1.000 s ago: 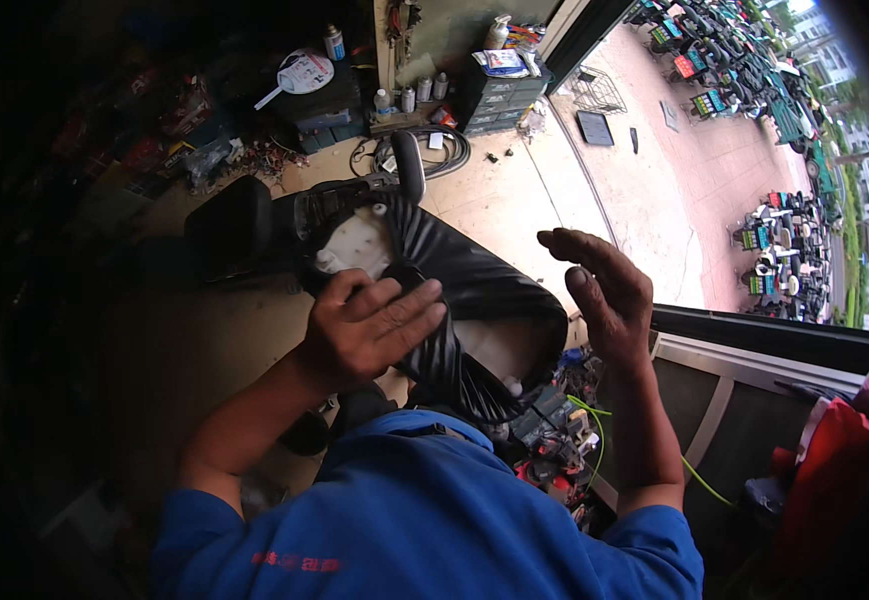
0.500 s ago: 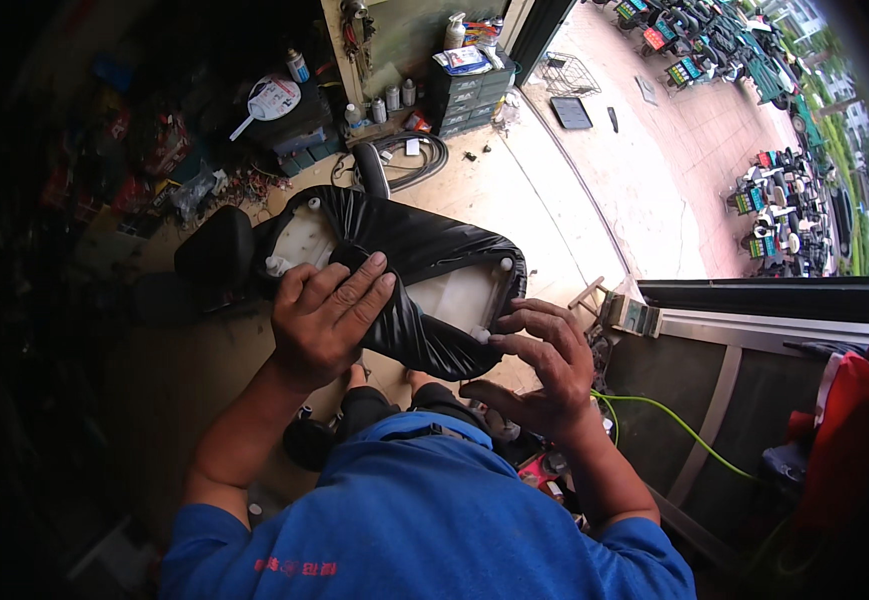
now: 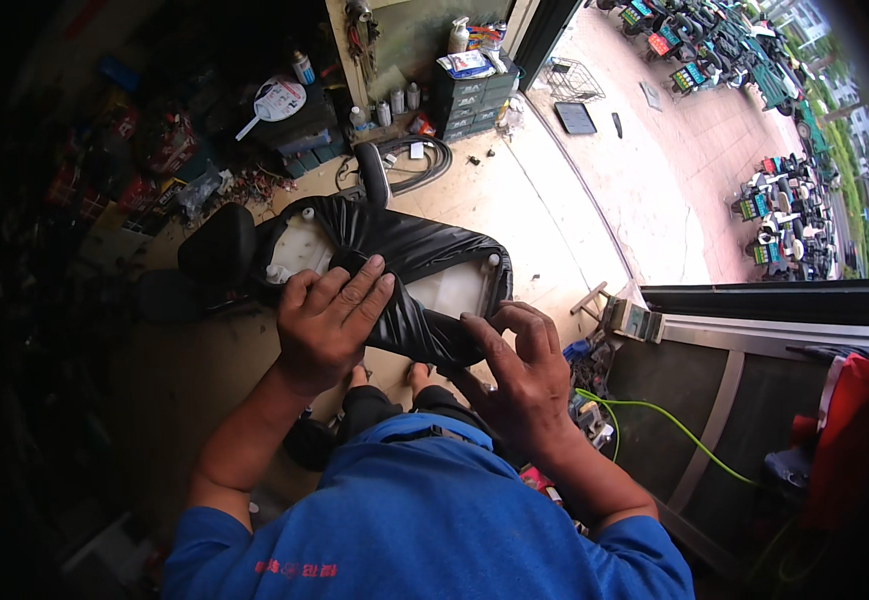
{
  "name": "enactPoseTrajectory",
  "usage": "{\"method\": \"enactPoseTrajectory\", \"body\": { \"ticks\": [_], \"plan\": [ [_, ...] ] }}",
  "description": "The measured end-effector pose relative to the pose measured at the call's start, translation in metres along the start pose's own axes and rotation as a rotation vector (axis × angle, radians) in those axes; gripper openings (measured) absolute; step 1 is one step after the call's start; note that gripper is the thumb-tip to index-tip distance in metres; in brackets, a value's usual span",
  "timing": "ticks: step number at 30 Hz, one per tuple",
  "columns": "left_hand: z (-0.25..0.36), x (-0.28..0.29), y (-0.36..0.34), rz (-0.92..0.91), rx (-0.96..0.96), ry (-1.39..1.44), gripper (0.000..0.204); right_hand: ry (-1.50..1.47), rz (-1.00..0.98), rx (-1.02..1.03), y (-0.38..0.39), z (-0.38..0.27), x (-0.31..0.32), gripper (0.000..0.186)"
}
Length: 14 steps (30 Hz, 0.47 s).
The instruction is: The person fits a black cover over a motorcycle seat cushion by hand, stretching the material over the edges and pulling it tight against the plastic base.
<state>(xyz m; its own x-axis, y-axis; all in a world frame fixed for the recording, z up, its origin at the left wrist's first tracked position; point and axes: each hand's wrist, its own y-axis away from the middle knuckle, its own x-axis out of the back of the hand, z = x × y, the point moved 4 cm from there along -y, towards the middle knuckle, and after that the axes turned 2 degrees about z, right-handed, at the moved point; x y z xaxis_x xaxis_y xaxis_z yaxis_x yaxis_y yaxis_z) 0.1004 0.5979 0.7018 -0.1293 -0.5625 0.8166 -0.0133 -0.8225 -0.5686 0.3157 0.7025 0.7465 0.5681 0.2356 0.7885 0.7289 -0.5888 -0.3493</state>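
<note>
A scooter seat lies bottom up in front of me, its white plastic base (image 3: pixel 446 292) showing through gaps in a stretched black seat cover (image 3: pixel 409 235). The cover is wrinkled and gathered across the middle. My left hand (image 3: pixel 326 325) lies over that gathered part, fingers close together and gripping it; its thumb is hidden. At the near right corner my right hand (image 3: pixel 526 375) pinches the cover's edge between thumb and fingers. White round feet stand out from the base, one (image 3: pixel 494 260) at the far right corner.
A black padded backrest (image 3: pixel 216 245) is left of the seat. Behind are a coiled black hose (image 3: pixel 432 165), green drawers (image 3: pixel 479 100) and a white fan (image 3: pixel 279 100). A green hose (image 3: pixel 679 428) runs at the right. Parked scooters (image 3: pixel 784 215) stand outside the doorway.
My right hand has moved inward and closed on the cover at the near right corner, covering the foot there. The seat's right end has shifted slightly left. My left hand stays in place.
</note>
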Motion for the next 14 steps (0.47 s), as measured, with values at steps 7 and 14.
{"method": "enactPoseTrajectory", "body": {
  "ticks": [7,14],
  "plan": [
    [0.008,-0.005,0.005,0.015,0.049,-0.046,0.042,-0.097,0.029,-0.120,0.014,0.011,-0.018,0.052],
    [0.010,-0.017,0.024,-0.021,0.147,0.028,0.045,-0.246,-0.048,-0.067,0.003,0.024,-0.013,0.054]
  ]
}}
